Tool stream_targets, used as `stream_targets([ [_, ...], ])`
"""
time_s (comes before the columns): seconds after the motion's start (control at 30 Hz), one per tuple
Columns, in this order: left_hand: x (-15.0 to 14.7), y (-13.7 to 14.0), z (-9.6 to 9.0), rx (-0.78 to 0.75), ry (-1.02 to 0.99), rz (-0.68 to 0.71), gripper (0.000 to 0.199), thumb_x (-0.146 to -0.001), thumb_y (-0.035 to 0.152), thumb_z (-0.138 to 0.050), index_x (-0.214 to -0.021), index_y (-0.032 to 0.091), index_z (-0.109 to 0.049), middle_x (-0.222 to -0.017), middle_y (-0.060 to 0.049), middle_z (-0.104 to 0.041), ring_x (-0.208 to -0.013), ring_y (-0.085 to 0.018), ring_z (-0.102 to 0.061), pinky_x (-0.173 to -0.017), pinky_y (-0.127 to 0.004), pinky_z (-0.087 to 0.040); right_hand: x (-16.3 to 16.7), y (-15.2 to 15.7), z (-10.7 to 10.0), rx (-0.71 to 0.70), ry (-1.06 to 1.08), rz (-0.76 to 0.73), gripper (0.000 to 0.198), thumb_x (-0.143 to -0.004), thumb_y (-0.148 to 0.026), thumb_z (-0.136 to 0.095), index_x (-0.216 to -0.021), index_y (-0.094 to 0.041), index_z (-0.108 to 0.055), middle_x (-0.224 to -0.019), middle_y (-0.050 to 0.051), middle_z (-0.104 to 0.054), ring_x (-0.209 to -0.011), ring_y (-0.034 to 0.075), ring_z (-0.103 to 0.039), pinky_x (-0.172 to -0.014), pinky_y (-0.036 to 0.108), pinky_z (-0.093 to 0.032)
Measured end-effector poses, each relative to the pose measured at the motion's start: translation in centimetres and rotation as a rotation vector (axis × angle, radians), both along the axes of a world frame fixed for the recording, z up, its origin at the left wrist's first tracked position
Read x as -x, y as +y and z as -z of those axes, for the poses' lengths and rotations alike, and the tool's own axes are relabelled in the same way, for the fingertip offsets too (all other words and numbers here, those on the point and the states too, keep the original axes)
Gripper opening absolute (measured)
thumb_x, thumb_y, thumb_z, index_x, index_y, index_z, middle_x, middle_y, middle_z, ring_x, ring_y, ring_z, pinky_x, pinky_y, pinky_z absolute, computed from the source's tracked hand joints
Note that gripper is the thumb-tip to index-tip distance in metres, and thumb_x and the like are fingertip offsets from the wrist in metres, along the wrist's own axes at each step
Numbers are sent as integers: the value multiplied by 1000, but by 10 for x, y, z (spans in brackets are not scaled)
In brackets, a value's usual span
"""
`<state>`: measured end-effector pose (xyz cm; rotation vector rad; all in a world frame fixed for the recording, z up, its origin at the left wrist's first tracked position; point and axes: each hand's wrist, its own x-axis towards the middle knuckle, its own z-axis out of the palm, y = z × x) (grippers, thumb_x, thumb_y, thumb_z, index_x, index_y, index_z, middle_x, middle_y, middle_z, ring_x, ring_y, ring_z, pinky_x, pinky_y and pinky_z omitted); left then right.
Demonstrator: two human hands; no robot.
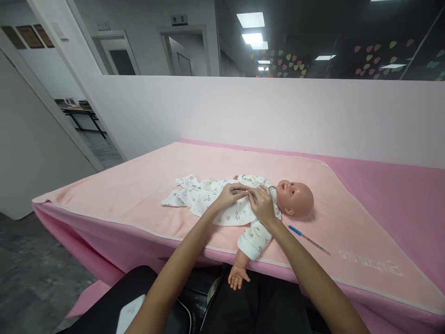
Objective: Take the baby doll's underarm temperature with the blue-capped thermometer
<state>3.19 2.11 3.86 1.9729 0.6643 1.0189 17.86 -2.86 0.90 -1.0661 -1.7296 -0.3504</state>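
A baby doll lies on its back with its head to the right, dressed in a white printed baby outfit. My left hand is at the chest, its fingers pinched on the front of the outfit. Close beside it, my right hand has thumb and fingers closed on the cloth near the neckline. My fingers hide the exact spot they grip. One doll arm hangs over the table's near edge. A blue-capped stick, like a thermometer or pen, rests below the head.
A peach blanket with a white border covers the table over a pink cloth. Behind it stands a white low wall with glass above. A white object lies on a dark surface at lower left.
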Motion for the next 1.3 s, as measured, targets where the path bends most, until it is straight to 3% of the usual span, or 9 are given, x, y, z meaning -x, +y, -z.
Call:
stream_targets([
  [0.3, 2, -1, -4, 71, 94, -11, 33, -73, 35, -62, -100, 17, -67, -105, -6, -65, -101, -23, -58, -90, -34, -44, -2, 3, 3, -25, 115, -43, 17, -84, -13, -43, -83, -20, -58, -74, 3, -64, -75, 17, -56, -80, 34, -43],
  [0.77, 2, 0, -6, 37, 146, 54, 22, -74, 33, -57, -82, 14, -64, -87, -5, -65, -83, -17, -57, -75, -27, -44, -1, 2, 2, 26, 111, 11, 16, -84, -14, -42, -78, -20, -56, -76, 3, -62, -75, 17, -54, -74, 32, -39],
  [0.87, -2, -4, -2, -65, 178, 41, 21, -79, 33, -49, -79, 14, -57, -80, -3, -60, -74, -14, -54, -68, -25, -43, -2, 2, 2, 49, 130, 25, 15, -85, -16, -42, -79, -20, -56, -77, 3, -62, -75, 17, -54, -72, 30, -40],
  [1.0, -10, -12, 13, -439, 253, -221, 20, -82, 34, -45, -90, 17, -53, -82, -4, -58, -74, -16, -51, -71, -29, -40, -2, 1, 2, 60, 176, 37, 15, -83, -15, -43, -82, -20, -57, -79, 4, -63, -76, 18, -55, -71, 30, -41],
  [1.1, -15, -15, 20, -647, 312, -308, 17, -85, 28, -41, -93, 19, -53, -83, -5, -59, -78, -18, -52, -73, -31, -38, -2, 0, 1, 62, 190, 49, 16, -83, -15, -42, -81, -20, -57, -79, 4, -63, -76, 18, -55, -71, 30, -42],
  [1.3, -3, -16, 13, -717, 366, -336, 15, -81, 29, -48, -91, 19, -54, -89, -5, -60, -86, -19, -52, -78, -33, -36, -2, 1, 2, 62, 128, 112, 17, -81, -12, -42, -82, -19, -58, -78, 4, -62, -76, 18, -54, -71, 31, -42],
])
